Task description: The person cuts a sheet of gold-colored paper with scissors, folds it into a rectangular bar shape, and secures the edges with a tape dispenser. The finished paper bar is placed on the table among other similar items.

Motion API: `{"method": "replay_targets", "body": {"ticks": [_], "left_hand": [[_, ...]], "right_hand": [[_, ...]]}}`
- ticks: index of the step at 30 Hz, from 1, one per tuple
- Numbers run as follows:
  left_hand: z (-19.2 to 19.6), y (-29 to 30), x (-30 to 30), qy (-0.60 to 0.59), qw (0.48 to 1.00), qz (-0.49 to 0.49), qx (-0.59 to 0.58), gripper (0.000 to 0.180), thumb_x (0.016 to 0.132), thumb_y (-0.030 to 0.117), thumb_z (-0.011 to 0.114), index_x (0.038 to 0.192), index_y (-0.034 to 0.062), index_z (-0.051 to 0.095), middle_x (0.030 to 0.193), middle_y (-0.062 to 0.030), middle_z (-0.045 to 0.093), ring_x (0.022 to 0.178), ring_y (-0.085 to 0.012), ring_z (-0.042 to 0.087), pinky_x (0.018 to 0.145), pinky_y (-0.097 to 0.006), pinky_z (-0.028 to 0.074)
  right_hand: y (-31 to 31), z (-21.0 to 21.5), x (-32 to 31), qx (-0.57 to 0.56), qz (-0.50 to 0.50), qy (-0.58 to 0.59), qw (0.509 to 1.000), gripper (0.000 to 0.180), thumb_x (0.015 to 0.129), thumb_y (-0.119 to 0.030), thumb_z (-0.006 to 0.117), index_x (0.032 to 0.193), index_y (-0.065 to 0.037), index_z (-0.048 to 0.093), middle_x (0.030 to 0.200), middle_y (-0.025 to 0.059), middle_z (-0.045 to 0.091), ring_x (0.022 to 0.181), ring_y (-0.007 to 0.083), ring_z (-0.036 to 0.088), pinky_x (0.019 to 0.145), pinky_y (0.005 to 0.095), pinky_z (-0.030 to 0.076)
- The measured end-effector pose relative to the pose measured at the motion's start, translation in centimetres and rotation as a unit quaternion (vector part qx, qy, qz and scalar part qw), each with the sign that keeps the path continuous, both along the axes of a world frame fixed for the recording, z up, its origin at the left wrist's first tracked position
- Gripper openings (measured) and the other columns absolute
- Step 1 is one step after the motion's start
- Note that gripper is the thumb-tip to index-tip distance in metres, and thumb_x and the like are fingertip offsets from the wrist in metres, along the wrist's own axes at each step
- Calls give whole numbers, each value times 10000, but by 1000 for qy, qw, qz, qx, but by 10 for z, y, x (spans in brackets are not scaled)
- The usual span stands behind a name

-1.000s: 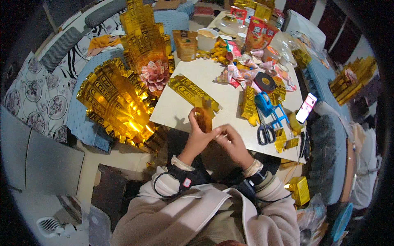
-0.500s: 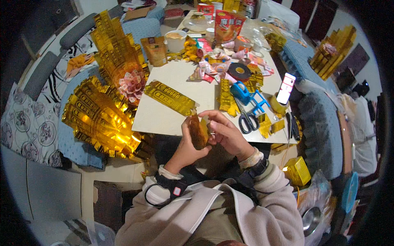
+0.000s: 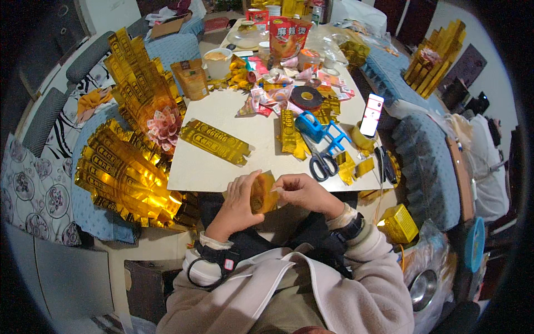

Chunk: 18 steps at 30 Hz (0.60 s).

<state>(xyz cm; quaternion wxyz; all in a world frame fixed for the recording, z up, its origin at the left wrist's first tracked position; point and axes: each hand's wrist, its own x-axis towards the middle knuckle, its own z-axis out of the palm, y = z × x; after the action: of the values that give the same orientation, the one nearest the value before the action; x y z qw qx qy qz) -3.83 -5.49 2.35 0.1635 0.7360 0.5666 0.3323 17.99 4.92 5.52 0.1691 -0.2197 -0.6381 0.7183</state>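
Note:
In front of the table's near edge, my left hand is closed on a curled sheet of gold foil paper, thumb below and fingers behind. My right hand pinches at the sheet's right edge; a small pale bit shows at the fingertips, too small to name. A flat embossed gold foil strip lies on the table just beyond my left hand. Beyond my right hand are black-handled scissors, a blue tape dispenser and more gold foil strips.
The white table also bears a roll of dark tape, folded pink paper pieces, a lit phone, a white tub and a red food bag. Large fans of gold foil stand at the left.
The view has shifted slightly. My right hand has drawn apart from my left and now pinches the foil's right edge. The curled sheet has turned to show more of its face.

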Motion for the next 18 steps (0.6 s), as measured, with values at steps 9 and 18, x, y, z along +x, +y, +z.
{"method": "replay_targets", "body": {"ticks": [9, 18], "left_hand": [[-1, 0, 2, 26, 1000, -4, 11, 1066, 652, 139, 799, 1563, 99, 245, 1367, -213, 433, 1294, -419, 424, 1146, -512, 303], [-8, 5, 10, -9, 998, -4, 65, 1057, 651, 147, 803, 1557, 88, 263, 1345, -209, 435, 1274, -417, 424, 1135, -517, 312]], "right_hand": [[-2, -12, -1, 91, -52, -71, 992, 155, 951, -99, 658, 837, -47, 567, 816, -26, 599, 774, 43, 539, 733, 239, 487], [-15, 3, -4, 168, -108, -121, 972, 253, 935, -158, 680, 777, -31, 529, 674, 8, 535, 682, 66, 490, 628, 269, 451]]}}
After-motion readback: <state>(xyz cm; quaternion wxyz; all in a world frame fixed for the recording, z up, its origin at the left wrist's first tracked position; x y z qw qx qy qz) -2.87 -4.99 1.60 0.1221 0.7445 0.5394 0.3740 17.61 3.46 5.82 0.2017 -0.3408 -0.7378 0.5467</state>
